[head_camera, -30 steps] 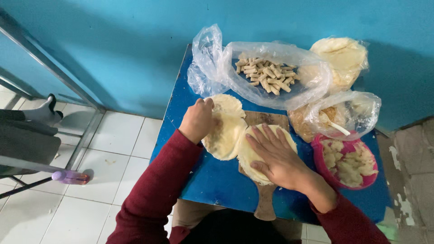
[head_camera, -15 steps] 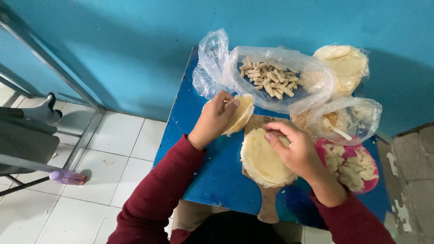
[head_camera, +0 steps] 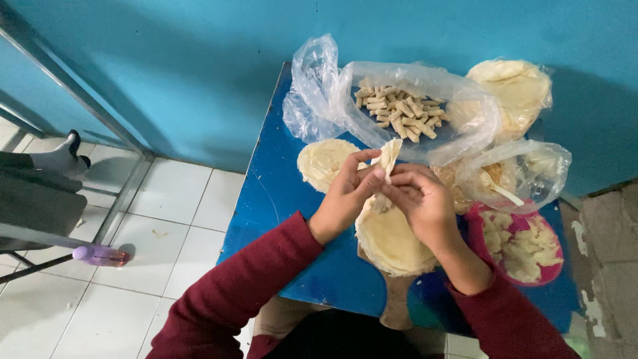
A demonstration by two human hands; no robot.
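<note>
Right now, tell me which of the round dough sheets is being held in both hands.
The folded dough sheet, pinched upright between the left hand and right hand. The other sheets lie flat: one on the blue table, one on the wooden board.

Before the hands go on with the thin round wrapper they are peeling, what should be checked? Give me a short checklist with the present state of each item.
1. Left hand pinches the wrapper sheet: ok.
2. Right hand grips the same sheet: ok.
3. Sheet is untorn: cannot tell, fingers hide part of it.
4. Wrapper stack lies flat on the wooden board: ok.
5. Separate wrapper rests on the blue table, away from its edge: ok.
6. Pink bowl of filling stands beside the right hand: ok.
</note>
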